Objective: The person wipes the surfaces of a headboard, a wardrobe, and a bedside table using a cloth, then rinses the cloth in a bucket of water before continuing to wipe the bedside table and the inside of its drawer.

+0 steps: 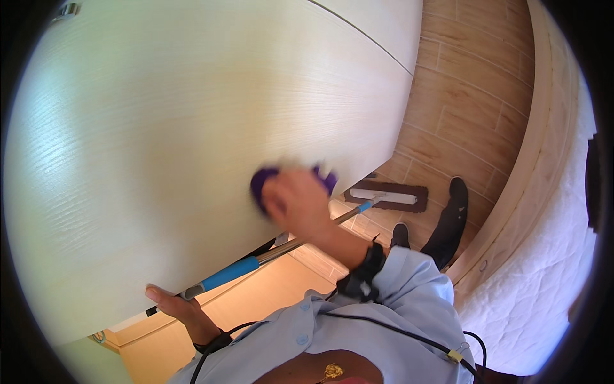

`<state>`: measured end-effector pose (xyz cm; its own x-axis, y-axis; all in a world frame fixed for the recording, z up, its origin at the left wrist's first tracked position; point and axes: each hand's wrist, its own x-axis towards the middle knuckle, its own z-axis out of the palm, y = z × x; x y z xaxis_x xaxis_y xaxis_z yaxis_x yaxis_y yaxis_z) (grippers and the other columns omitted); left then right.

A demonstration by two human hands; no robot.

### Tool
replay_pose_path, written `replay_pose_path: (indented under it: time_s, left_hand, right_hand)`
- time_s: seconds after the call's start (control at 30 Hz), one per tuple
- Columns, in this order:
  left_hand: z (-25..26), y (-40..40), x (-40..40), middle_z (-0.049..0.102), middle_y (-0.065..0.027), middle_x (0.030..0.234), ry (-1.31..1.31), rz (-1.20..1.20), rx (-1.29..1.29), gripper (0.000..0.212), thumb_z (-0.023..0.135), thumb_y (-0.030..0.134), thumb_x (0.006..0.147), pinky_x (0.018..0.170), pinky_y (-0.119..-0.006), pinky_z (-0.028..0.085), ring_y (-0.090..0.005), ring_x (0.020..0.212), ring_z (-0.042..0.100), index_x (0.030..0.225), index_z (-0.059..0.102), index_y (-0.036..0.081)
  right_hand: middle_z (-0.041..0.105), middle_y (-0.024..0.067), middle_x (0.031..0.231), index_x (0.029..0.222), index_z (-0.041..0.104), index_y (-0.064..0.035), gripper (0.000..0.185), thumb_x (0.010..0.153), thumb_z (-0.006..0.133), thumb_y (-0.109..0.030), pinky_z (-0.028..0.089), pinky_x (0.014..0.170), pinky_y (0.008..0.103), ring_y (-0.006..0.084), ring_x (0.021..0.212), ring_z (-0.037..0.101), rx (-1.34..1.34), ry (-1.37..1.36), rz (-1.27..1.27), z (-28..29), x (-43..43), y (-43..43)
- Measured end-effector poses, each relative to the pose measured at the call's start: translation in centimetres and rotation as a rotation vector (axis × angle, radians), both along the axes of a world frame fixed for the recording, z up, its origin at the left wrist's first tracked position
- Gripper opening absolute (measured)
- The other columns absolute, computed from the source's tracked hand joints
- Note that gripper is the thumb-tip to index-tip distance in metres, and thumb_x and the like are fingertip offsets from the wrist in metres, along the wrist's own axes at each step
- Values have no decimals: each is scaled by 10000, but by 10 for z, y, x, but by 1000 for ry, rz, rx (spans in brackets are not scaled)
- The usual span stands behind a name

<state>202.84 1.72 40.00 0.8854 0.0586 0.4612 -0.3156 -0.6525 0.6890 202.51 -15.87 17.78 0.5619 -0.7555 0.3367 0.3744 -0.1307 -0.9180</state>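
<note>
A large pale wood-grain door panel (pixel 182 144) stretches across most of the view. Blurred by motion, my right hand (pixel 297 201) presses a purple cloth (pixel 263 187) against its face. My left hand (pixel 177 305) holds the panel's near edge, thumb on the face and fingers hidden behind. A mop's blue-gripped metal handle (pixel 230 275) slants past that edge, its upper end at my left hand. Whether my left fingers also wrap the handle, I cannot tell. Down on the floor lies the flat mop head (pixel 417 201), brown with a white bar.
Wood-look tile floor (pixel 470 115) runs along the right. Beyond it stands a bed-like edge with a white quilted cover (pixel 532 269). My dark shoes (pixel 458 192) are near the mop head. Light wooden furniture (pixel 259 297) shows behind the panel. A black cable (pixel 398 331) crosses my shirt.
</note>
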Motion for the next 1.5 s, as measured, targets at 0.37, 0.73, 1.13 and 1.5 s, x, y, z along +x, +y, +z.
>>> replay_pose_path:
  time_s: [0.37, 0.73, 1.13, 1.5]
  left_hand:
    - [-3, 10, 2, 460, -137, 1214, 0, -39, -3, 648, 476, 494, 871, 923, -350, 392, -232, 1095, 463, 1230, 379, -36]
    - [-20, 56, 10, 496, -121, 1171, 71, -125, 50, 610, 533, 450, 855, 893, -334, 409, -217, 1052, 495, 1201, 421, -40]
    - [-15, 3, 2, 546, -124, 1069, 59, -281, -143, 379, 601, 146, 755, 858, -343, 410, -240, 965, 519, 1068, 521, -51]
    - [-4, -3, -8, 529, -125, 1016, -37, -351, -63, 417, 678, 123, 739, 835, -351, 407, -245, 920, 511, 1081, 489, -22]
  right_hand:
    - [552, 78, 750, 739, 568, -121, 70, 701, 615, -87, 452, 595, 353, 254, 684, 546, -180, 219, 81, -14, -2, -33]
    - [553, 219, 988, 1000, 546, -55, 238, 841, 498, -225, 441, 783, 441, 383, 897, 539, 414, 561, -287, -62, 94, -185]
    - [454, 207, 1028, 1046, 555, -57, 423, 648, 660, -149, 404, 844, 447, 358, 993, 453, -720, -200, 229, 178, -2, 3]
    - [483, 188, 1159, 1166, 494, -73, 541, 639, 610, -112, 463, 760, 416, 356, 925, 497, -739, 73, -285, 341, 81, -173]
